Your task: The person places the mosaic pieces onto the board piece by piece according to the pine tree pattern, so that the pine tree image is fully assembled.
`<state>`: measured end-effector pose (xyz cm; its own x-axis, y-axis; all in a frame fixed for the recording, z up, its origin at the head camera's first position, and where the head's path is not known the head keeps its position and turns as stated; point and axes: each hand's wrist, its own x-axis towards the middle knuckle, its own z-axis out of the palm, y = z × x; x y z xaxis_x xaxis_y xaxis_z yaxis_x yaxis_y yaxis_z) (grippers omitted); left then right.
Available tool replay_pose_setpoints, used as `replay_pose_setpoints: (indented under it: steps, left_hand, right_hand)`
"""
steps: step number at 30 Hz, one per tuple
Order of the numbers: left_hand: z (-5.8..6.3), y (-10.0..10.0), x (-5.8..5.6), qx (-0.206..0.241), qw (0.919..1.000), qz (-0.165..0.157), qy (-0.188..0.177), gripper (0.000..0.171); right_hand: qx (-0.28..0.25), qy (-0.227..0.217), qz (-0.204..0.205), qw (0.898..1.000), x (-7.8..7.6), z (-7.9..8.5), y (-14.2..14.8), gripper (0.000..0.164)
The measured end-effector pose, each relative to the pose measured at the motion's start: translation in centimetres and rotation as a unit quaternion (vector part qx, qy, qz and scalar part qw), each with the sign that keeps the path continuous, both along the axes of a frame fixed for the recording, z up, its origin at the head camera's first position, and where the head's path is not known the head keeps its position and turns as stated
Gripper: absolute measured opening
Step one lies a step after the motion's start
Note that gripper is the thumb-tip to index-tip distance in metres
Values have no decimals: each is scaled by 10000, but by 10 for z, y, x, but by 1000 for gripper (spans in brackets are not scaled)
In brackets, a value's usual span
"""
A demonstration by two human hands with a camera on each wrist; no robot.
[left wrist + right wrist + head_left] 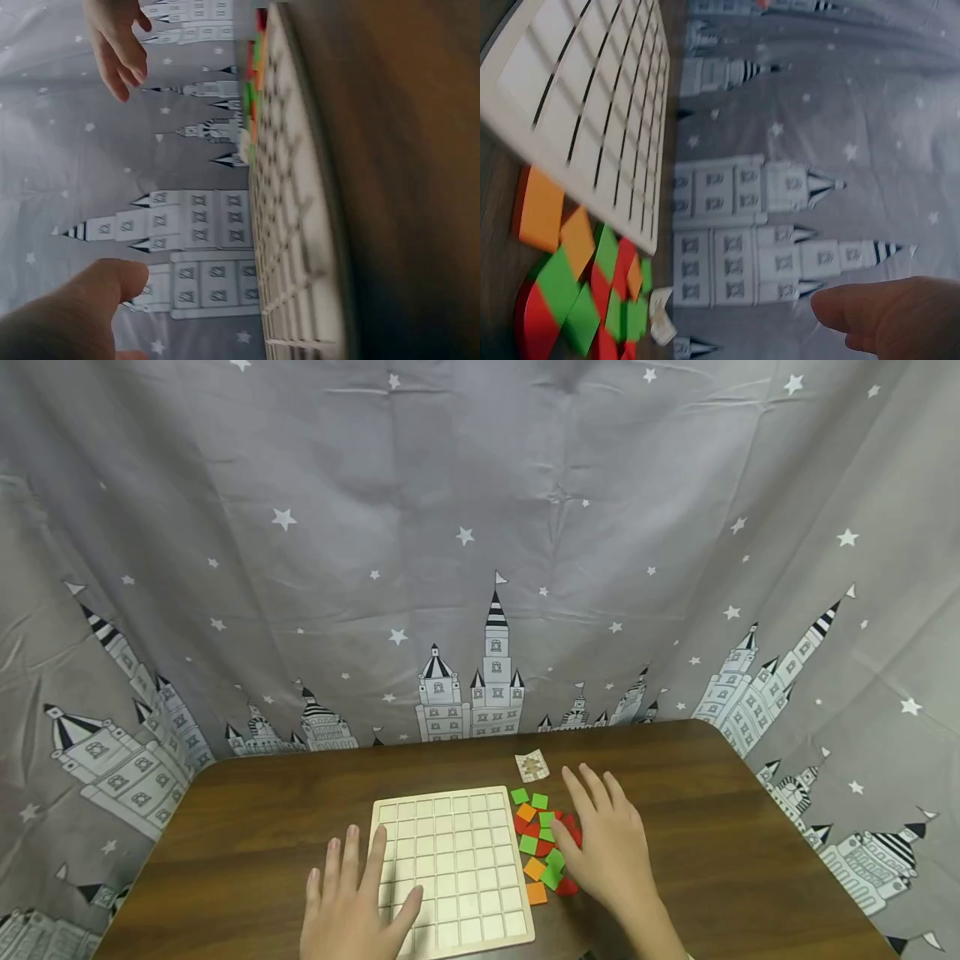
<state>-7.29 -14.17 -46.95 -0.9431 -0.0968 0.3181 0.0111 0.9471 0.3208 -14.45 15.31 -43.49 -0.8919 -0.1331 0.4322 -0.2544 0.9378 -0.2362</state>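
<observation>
A pale wooden grid board [459, 868] with square recesses lies flat on the table. Over its left edge hovers my left hand [352, 902], fingers spread and holding nothing. To the board's right is a loose pile of red, green and orange tiles [536, 870], some overlapping. My right hand [609, 847] is above the pile's right side, fingers extended, nothing in its grasp; it hides part of the red tiles. In the left wrist view the left thumb [112, 283] is raised well above the board. The right thumb [877, 311] shows in the right wrist view, apart from the tiles.
A small paper card [532, 766] with a printed star-like pattern lies behind the tiles. The dark wooden table [255, 827] reaches back to a grey curtain [480, 468] printed with castles and stars. A small dark object [587, 955] pokes in at the bottom edge.
</observation>
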Motion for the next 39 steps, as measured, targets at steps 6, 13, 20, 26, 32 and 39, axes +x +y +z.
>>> replay_pose_setpoints:
  steps: [6, 13, 20, 26, 32, 39]
  left_hand:
    - [-19, -13, 3, -82, 9998, -127, -136, 90]
    - [-39, -21, 5, -31, 9987, -216, -462, 98]
    - [-51, -27, 7, 460, 9921, -276, -1135, 112]
    - [-61, -29, 6, 893, 9820, -344, -1626, 127]
    - [-72, -30, 9, 978, 9855, -446, -1316, 136]
    - [-75, -30, 8, 552, 9897, -579, -1190, 143]
  right_hand:
    - [-23, -298, -112, 9995, -10, -14, 24, 65]
    - [-35, -850, -44, 9964, -19, -33, 38, 58]
    - [-195, -1434, 93, 9894, -28, -52, 45, 52]
    - [-364, -1599, 188, 9863, -39, -67, 47, 45]
    - [-676, -1623, 270, 9840, -54, -72, 38, 34]
    - [-731, -1643, 157, 9836, -67, -75, 31, 22]
